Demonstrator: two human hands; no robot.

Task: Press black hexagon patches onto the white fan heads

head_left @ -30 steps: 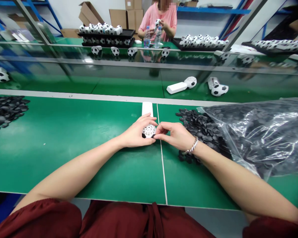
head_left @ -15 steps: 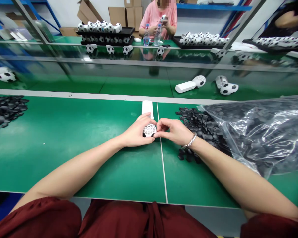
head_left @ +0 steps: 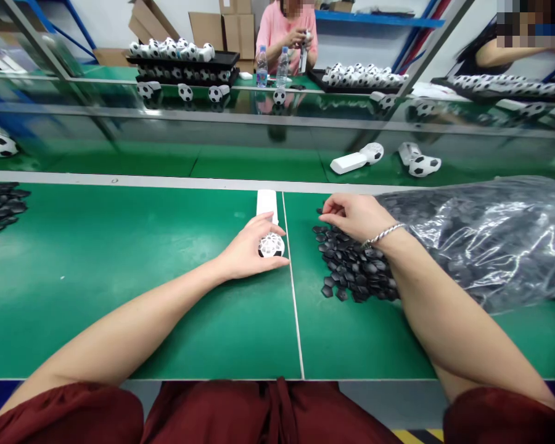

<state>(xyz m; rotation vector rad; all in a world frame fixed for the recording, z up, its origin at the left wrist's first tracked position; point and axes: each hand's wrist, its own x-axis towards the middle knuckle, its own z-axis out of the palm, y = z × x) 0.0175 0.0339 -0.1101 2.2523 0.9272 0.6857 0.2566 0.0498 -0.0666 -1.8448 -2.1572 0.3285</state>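
A white handheld device with a soccer-ball head (head_left: 271, 245) lies on the green bench, its white handle (head_left: 266, 202) pointing away from me. The head's top is an open white lattice with black patches low on its side. My left hand (head_left: 247, 250) curves around the head, fingers on the far side and thumb on the near side. My right hand (head_left: 358, 216) is over the upper part of a pile of black pentagon pieces (head_left: 356, 265), thumb and forefinger close together. Whatever may be between those fingertips is too small to make out.
A clear plastic bag (head_left: 499, 240) of black pieces lies at right, and another black pile (head_left: 0, 206) at far left. Beyond the pale ledge (head_left: 166, 180) are more ball-headed devices (head_left: 351, 161). Across the line, a person (head_left: 287, 37) handles one beside loaded trays (head_left: 185, 58).
My right hand has left the ball head and moved right to the black pile. My left hand stays around the head, its fingers slightly more spread. The view has shifted slightly.
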